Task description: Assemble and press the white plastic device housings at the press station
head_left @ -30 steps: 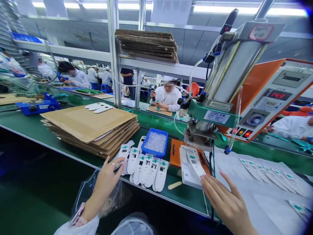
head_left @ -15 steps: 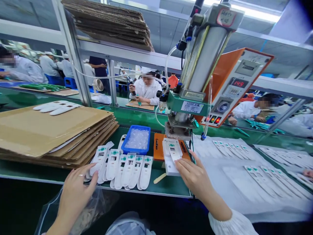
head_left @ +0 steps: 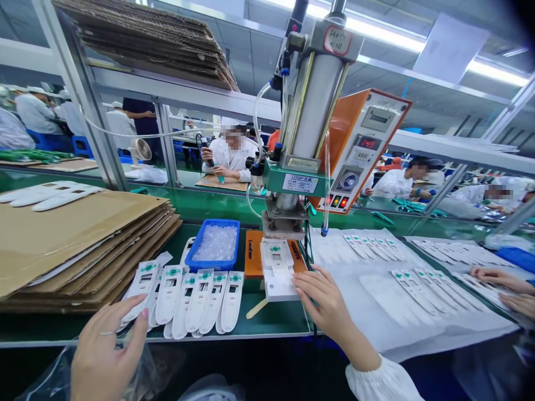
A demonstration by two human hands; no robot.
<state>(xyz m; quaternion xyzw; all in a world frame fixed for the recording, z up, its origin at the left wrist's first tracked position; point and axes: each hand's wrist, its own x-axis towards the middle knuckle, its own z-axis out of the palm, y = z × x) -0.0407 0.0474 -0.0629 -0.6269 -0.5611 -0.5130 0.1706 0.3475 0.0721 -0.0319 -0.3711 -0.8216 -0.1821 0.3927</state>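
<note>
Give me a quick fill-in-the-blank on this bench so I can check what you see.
The plastic tray of clear pieces is coloured ____.
The press's red display reads ____.
The right hand touches the white fixture on the ____ plate.
The left hand, open beside the white casings, holds ____.

blue; 149; orange; nothing
</note>
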